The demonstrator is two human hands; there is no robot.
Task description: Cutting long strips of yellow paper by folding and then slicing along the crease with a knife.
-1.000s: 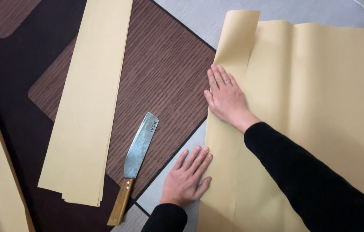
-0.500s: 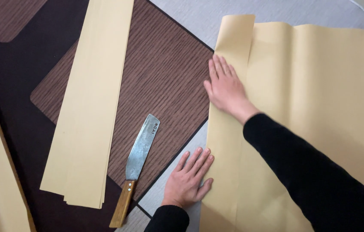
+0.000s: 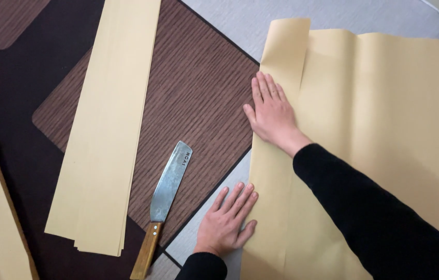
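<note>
While both hands lie flat and open, gripping nothing, the left hand [image 3: 228,220] at lower centre presses the near edge of a folded flap on the big tan sheet [image 3: 385,129] filling the right of the frame. Left of it a knife [image 3: 163,202] lies untouched on the dark mat [image 3: 198,109]. Higher up, the right hand [image 3: 272,114] flattens the same fold. A stack of cut strips [image 3: 108,124] at left suggests several are done; this flap appears creased but uncut.

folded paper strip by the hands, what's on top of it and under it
Right hand lies flat on the folded strip; left hand touches its edge. Whatever is under the strip is covered.
</note>
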